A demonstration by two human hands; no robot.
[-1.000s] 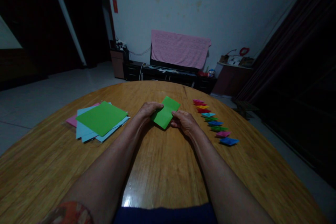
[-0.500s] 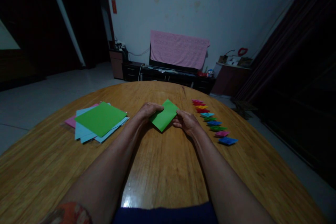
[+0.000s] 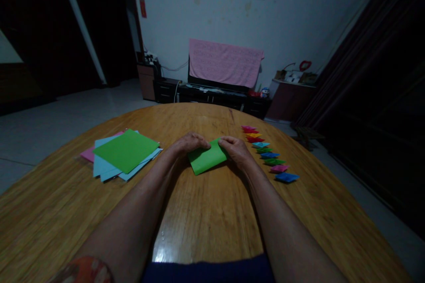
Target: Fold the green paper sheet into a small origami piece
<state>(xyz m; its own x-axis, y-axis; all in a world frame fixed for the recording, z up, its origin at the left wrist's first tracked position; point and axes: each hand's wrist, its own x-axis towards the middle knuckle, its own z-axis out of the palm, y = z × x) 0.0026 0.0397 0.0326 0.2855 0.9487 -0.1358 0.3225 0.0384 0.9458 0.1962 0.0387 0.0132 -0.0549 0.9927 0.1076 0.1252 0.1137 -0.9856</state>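
A folded sheet of green paper (image 3: 208, 159) is held between my two hands, over the middle of the table. My left hand (image 3: 193, 142) grips its upper left edge, thumb on top and the fingers partly hidden. On the other side, my right hand (image 3: 235, 149) pinches the paper's upper right corner between thumb and fingers. Left of my hands lies a pile of square paper: a green sheet (image 3: 126, 150) on top, light blue sheets (image 3: 102, 166) below and a pink one (image 3: 88, 154) at the edge.
A slanting row of several small folded paper boats, the nearest a blue boat (image 3: 287, 177), stands to the right of my right arm. The round wooden table (image 3: 212, 212) fills the foreground. Beyond its far edge is a low black cabinet (image 3: 212, 97) with a pink cloth (image 3: 226, 63) over a screen.
The green paper has turned and now lies more level, its long front edge facing me. My right hand has shifted up to its top corner; my left thumb has moved slightly right.
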